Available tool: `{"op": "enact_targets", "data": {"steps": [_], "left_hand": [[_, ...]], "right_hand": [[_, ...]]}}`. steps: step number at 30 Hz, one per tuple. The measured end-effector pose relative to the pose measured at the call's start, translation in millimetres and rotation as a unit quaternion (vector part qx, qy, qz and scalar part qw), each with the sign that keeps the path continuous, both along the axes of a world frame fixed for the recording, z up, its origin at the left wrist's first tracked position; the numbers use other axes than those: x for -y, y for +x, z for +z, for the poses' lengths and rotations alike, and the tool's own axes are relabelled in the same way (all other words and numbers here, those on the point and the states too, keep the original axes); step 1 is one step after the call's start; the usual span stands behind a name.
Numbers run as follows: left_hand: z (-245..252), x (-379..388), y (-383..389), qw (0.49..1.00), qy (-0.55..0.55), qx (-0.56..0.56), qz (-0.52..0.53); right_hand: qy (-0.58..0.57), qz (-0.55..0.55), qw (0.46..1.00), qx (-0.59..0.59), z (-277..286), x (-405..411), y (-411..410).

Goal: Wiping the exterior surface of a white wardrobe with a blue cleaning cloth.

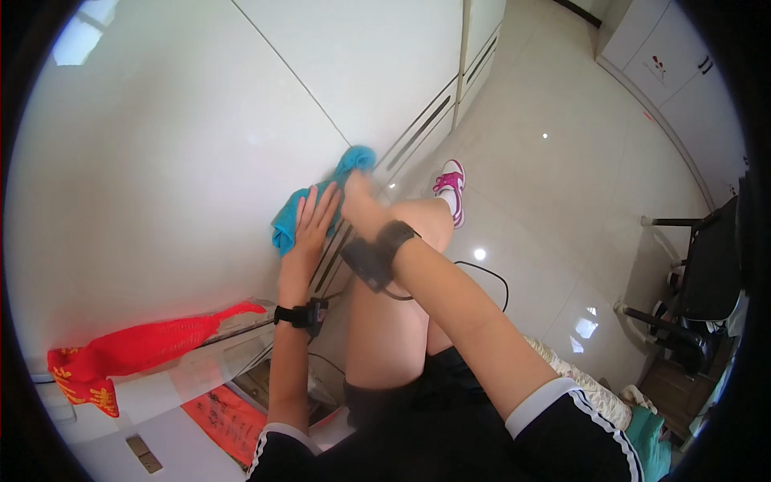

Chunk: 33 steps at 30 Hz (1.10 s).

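Observation:
A turquoise cloth [288,220] lies bunched against the glossy white cabinet panel [199,150], above a row of slotted drawer fronts. My left hand [311,226] rests flat on the cloth with its fingers extended and slightly apart. Further along, my right hand [361,196], blurred, grips the cloth's other end [356,158]; its fingertips are hidden. A dark strap with a small device circles each wrist. A thin seam in the panel runs down to the cloth.
Below left lies a red plastic bag [156,346] with yellow writing. Near it are a red printed sheet [220,422] and a wall socket [144,453]. A black cable [506,289] loops over the tiled floor [542,199]. A black chair [711,259] stands right, white cupboards [674,72] beyond.

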<state>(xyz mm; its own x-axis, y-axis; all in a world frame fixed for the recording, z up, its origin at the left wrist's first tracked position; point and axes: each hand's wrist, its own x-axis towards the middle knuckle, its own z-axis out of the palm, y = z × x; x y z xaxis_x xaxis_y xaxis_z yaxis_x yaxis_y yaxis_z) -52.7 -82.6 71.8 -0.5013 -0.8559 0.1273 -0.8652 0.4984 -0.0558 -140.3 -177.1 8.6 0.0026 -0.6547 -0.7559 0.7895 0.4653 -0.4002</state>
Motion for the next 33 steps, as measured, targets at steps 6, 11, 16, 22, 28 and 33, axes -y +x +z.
{"op": "enact_targets", "data": {"steps": [6, 11, 16, 22, 28, 33], "left_hand": [[0.2, -7.6, -0.6, 1.000, 0.014, -0.016, 0.010], [9.2, -17.9, 3.5, 0.999, 0.003, -0.030, 0.035], [37.7, -29.2, 9.1, 0.999, -0.019, -0.007, 0.036], [71.6, -40.3, 13.0, 0.991, -0.106, 0.002, 0.080], [128.7, -42.8, 5.0, 0.966, -0.232, -0.001, 0.113], [208.8, -48.4, -2.4, 0.909, -0.388, 0.010, 0.153]], "right_hand": [[-0.052, 0.000, 0.998, 0.018, 8.5, -9.2, -8.5], [-0.116, 0.040, 0.992, 0.016, 32.0, -24.7, -17.7], [-0.219, 0.092, 0.971, -0.005, 55.1, -41.5, -25.7], [-0.335, 0.111, 0.933, 0.063, 77.9, -57.9, -23.8], [-0.421, 0.143, 0.895, 0.039, 165.3, -67.5, -36.4], [-0.590, 0.143, 0.795, -0.008, 233.6, -59.8, -27.9]]}}
